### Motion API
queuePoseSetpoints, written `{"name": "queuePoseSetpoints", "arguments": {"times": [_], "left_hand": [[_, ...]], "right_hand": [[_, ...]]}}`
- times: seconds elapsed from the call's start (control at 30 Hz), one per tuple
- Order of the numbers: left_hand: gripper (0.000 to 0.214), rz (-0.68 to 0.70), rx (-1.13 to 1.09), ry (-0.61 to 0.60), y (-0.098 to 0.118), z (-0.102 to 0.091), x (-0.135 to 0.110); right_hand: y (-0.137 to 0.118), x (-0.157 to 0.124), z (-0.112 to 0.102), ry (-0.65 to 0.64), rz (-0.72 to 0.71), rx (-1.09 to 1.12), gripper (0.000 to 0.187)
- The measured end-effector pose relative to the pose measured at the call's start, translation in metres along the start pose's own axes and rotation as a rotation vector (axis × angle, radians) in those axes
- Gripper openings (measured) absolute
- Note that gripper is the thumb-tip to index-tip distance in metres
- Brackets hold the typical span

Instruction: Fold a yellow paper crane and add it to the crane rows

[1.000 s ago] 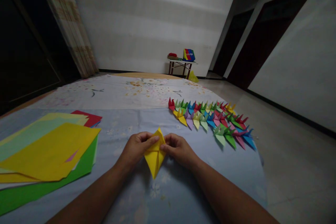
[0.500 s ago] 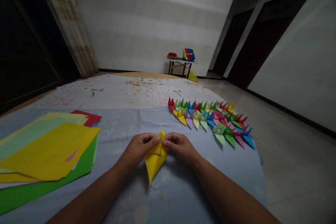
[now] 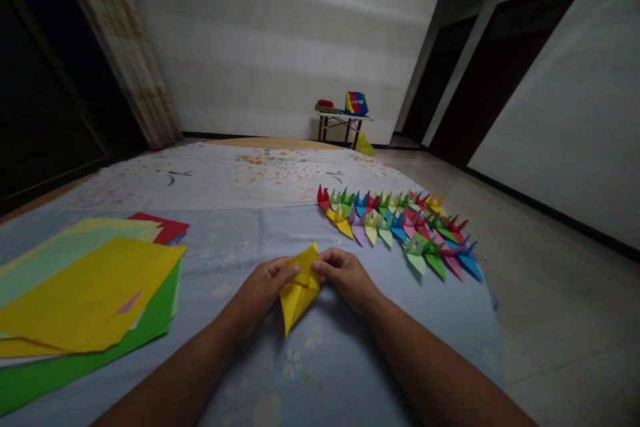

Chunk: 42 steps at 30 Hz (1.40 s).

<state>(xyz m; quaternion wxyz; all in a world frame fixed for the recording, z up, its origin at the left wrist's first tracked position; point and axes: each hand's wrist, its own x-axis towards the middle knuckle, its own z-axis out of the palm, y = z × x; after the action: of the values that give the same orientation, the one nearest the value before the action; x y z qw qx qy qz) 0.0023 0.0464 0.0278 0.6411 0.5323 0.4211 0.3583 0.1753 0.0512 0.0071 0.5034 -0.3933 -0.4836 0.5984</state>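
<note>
Flowered pale-blue bedsheet (image 3: 310, 373) lies under a crisp yellow paper fold (image 3: 297, 293), long and pointed, creased down its middle. Left hand (image 3: 260, 297) and right hand (image 3: 347, 278) grip its upper edges from either side. Rainbow rows of folded paper cranes (image 3: 400, 233) sit beyond; stacked coloured paper sheets (image 3: 85, 287) lie left.

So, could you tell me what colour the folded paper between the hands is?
The folded paper is yellow, as the head view shows.
</note>
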Motion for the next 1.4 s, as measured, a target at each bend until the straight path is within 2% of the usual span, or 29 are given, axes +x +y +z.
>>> {"name": "queuePoseSetpoints", "arguments": {"times": [0.23, 0.33, 0.53, 0.77, 1.2, 1.4], "left_hand": [[0.039, -0.015, -0.005, 0.065, 0.003, 0.003, -0.002], [0.039, -0.005, 0.009, 0.073, 0.003, 0.005, -0.002], [0.036, 0.018, 0.053, 0.086, -0.003, 0.006, -0.002], [0.036, 0.025, 0.009, 0.129, 0.000, 0.014, -0.006], [0.033, -0.059, -0.130, 0.078, -0.001, 0.017, -0.007], [0.034, -0.053, -0.035, 0.057, -0.002, 0.015, -0.006]], "right_hand": [[-0.007, -0.003, -0.002, -0.160, -0.002, -0.065, 0.032], [-0.007, -0.003, -0.003, -0.179, -0.015, -0.059, 0.030], [-0.002, 0.000, -0.002, -0.090, -0.009, -0.052, 0.031], [-0.001, 0.001, 0.001, 0.015, 0.002, -0.054, 0.033], [-0.005, 0.002, -0.001, 0.018, 0.047, -0.070, 0.034], [-0.004, 0.003, -0.003, 0.044, 0.084, -0.128, 0.034]]}}
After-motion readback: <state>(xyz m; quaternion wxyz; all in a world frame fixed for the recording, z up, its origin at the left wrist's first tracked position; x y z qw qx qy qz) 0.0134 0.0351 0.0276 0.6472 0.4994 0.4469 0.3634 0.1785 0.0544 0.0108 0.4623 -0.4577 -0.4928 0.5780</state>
